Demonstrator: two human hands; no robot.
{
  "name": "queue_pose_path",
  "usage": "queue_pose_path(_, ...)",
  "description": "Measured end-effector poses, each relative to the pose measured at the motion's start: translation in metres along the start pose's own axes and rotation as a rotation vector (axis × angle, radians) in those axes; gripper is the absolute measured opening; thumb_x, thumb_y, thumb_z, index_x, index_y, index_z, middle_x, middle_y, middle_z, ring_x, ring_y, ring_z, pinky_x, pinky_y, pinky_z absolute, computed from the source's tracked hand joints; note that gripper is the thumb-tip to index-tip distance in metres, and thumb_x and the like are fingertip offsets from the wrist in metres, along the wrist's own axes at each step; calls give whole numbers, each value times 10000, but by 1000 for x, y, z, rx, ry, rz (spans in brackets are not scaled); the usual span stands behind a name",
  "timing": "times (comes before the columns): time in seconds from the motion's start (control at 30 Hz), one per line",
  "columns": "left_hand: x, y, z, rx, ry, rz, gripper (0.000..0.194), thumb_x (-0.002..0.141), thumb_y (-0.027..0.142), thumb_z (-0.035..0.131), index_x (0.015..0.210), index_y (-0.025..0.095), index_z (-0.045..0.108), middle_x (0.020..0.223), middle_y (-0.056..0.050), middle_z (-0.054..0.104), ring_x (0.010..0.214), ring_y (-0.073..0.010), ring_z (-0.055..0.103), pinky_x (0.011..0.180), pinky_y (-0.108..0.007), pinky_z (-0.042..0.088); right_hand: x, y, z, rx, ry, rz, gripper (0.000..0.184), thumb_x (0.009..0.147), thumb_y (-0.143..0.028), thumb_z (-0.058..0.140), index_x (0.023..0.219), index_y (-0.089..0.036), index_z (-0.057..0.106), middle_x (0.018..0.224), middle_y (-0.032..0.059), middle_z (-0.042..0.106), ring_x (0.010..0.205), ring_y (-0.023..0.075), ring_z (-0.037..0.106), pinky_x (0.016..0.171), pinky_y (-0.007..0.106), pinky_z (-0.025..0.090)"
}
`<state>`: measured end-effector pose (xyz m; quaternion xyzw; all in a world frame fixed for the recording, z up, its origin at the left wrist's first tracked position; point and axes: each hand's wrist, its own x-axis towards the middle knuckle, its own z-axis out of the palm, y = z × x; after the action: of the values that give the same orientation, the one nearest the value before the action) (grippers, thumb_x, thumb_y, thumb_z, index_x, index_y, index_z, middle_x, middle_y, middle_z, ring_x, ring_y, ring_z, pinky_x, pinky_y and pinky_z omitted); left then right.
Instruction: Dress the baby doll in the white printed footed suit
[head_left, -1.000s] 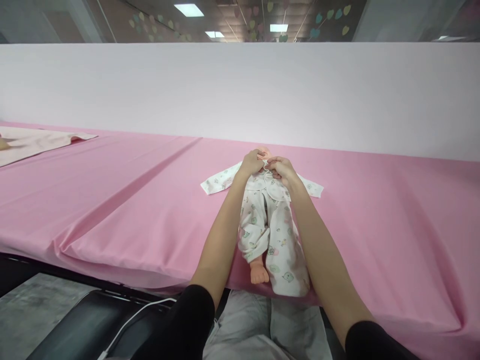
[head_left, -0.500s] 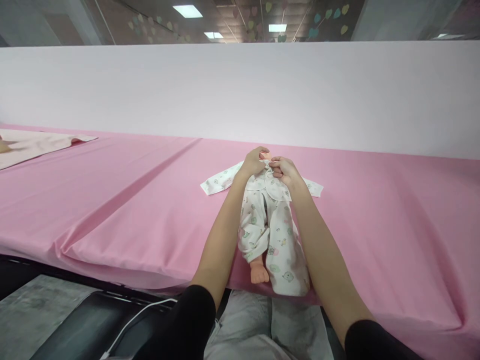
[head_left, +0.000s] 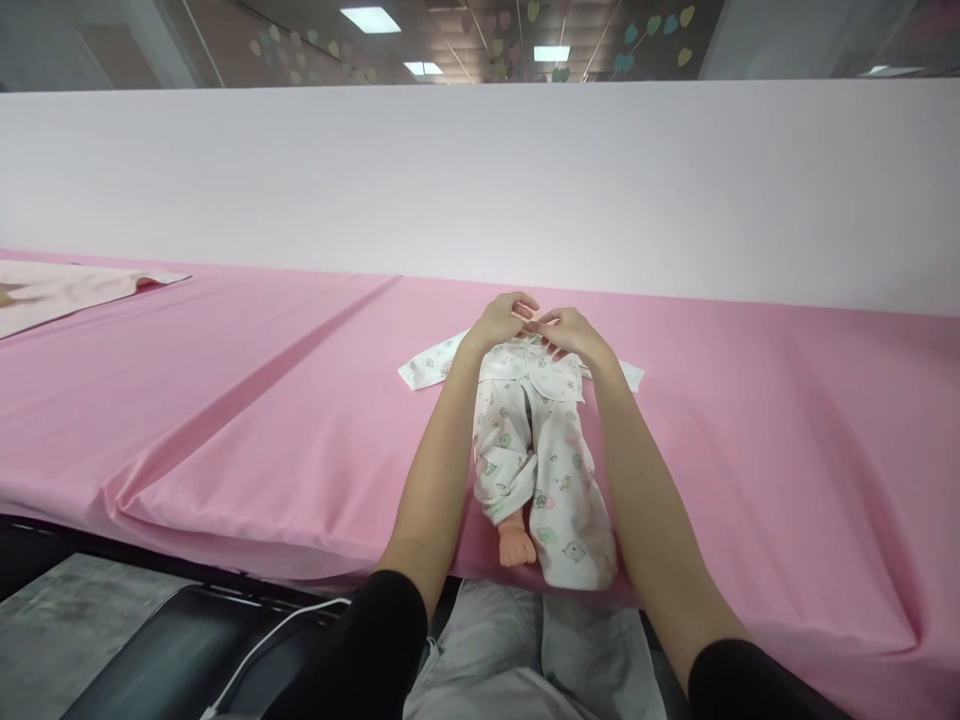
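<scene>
A baby doll lies on its back, feet toward me, in a white printed top and matching trousers. One bare foot pokes out of the left trouser leg; the other foot is covered. At the neck end of the top, my left hand pinches the collar area with thumb and fingers. My right hand meets it there, fingertips closed on the same edge and almost touching the left ones. Both hands hide the doll's head almost wholly, and what exactly the fingertips grip is too small to make out.
A pink sheet with folds covers the table. A pale cloth lies at the far left. Behind stands a white panel. Below the left edge are a black seat and a white cable.
Both hands have drawn closer together at the collar, and the right hand has turned palm-down. The doll and its clothes lie as before.
</scene>
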<state>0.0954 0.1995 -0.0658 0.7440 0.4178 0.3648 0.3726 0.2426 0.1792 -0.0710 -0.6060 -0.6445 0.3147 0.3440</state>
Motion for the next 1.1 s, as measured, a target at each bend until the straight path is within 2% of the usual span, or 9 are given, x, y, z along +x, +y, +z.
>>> queue_pose_path(0.07, -4, 5, -5, 159, -108, -77, 319, 671, 9, 511, 964, 118, 577, 938, -90, 620, 700, -125, 606, 628, -232, 513, -3, -5, 2, -68, -15, 7, 397, 737, -313, 690, 1042, -92, 563, 784, 91, 623, 554, 153, 586, 429, 263, 501)
queue_pose_path(0.13, -9, 12, -8, 299, -231, -155, 318, 655, 20, 543, 954, 123, 580, 839, -65, 643, 668, -137, 616, 621, -236, 514, -3, -6, 5, -124, 3, -4, 453, 703, -224, 705, 1101, -78, 543, 833, 109, 625, 560, 158, 593, 446, 267, 502)
queue_pose_path(0.23, -15, 24, -9, 375, -339, -247, 455, 641, 87, 643, 1080, 125, 527, 890, -78, 660, 753, -170, 643, 633, -239, 534, -2, -4, 6, -127, 18, -31, 446, 667, -56, 641, 1103, -71, 547, 839, 105, 618, 566, 154, 595, 480, 262, 507)
queue_pose_path(0.37, -19, 35, -5, 449, -392, -337, 624, 586, 196, 767, 1124, 102, 467, 988, -148, 657, 798, -210, 659, 629, -263, 551, -1, -1, -1, -29, 2, -43, 453, 635, 26, 543, 1075, -81, 554, 782, 74, 602, 600, 152, 594, 515, 258, 522)
queue_pose_path(0.6, -19, 38, -1, 599, -435, -380, 442, 621, 129, 714, 1016, 148, 517, 945, -107, 685, 751, -201, 676, 678, -278, 545, 1, 0, -4, -90, -43, -47, 511, 651, 39, 527, 1145, -92, 509, 717, 45, 594, 592, 144, 598, 576, 241, 511)
queue_pose_path(0.8, -23, 40, -9, 522, -543, -389, 527, 591, 190, 748, 1069, 125, 536, 848, -96, 685, 786, -205, 671, 678, -252, 550, -3, -3, -3, -90, -88, -36, 474, 659, 26, 581, 1114, -100, 532, 822, 54, 587, 613, 135, 606, 637, 257, 521)
queue_pose_path(0.87, -23, 39, -10, 489, -513, -387, 480, 633, 208, 712, 1075, 123, 545, 833, -92, 683, 774, -194, 667, 672, -249, 550, -5, -5, -5, -49, -106, -47, 480, 657, 21, 599, 1116, -102, 525, 802, 40, 573, 629, 133, 600, 646, 256, 524)
queue_pose_path(1.03, -18, 30, -4, 563, -228, -245, 264, 698, 181, 609, 959, 142, 617, 834, -84, 679, 678, -168, 651, 624, -243, 527, -7, -5, -7, 25, -259, -102, 655, 600, 54, 629, 1203, -154, 482, 742, -6, 534, 693, 131, 574, 634, 227, 507)
queue_pose_path(1.1, -15, 25, 0, 566, -222, -225, 189, 693, 152, 587, 875, 135, 636, 783, -81, 674, 636, -161, 641, 612, -241, 519, -5, -4, -6, 8, -254, -111, 706, 584, 65, 618, 1236, -162, 468, 798, 10, 548, 690, 129, 567, 625, 226, 497)
